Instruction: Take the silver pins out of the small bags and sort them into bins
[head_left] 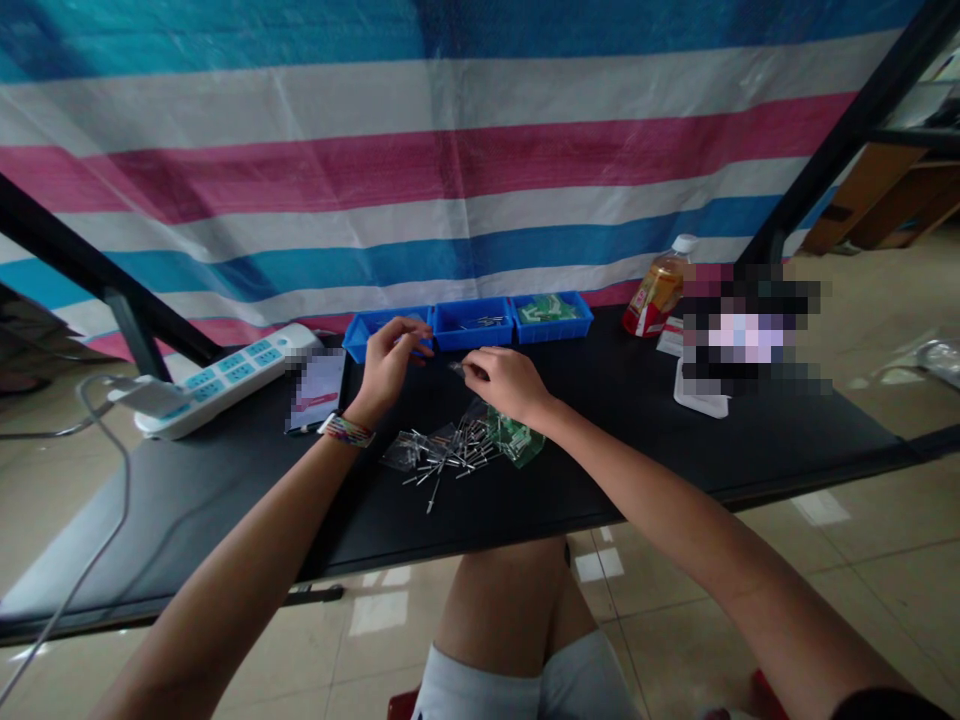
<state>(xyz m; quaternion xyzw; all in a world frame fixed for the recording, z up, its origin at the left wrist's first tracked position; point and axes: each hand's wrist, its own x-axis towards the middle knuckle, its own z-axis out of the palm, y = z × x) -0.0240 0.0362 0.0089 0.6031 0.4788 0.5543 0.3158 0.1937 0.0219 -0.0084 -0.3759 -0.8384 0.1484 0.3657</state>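
My left hand (390, 365) is in front of the left blue bin (364, 322), its fingers bent and drawn together; whatever they may hold is too small to make out. Close by on the right, my right hand (508, 380) pinches a small clear plastic bag (455, 368) just in front of the middle blue bin (474, 338). Below the hands lies a loose pile of pop rivets (457, 450), with a clear plastic bag (403, 452) at its left and green packets (517, 440) at its right. A few rivets lie in the middle bin, and green packets fill the right blue bin (551, 328).
A white power strip (225, 380) with a plugged-in cable and a phone (319, 390) are on the left of the black table (600, 450). To the right stand a drink bottle (656, 290) and a white object (701, 392). A striped sheet (450, 170) hangs behind.
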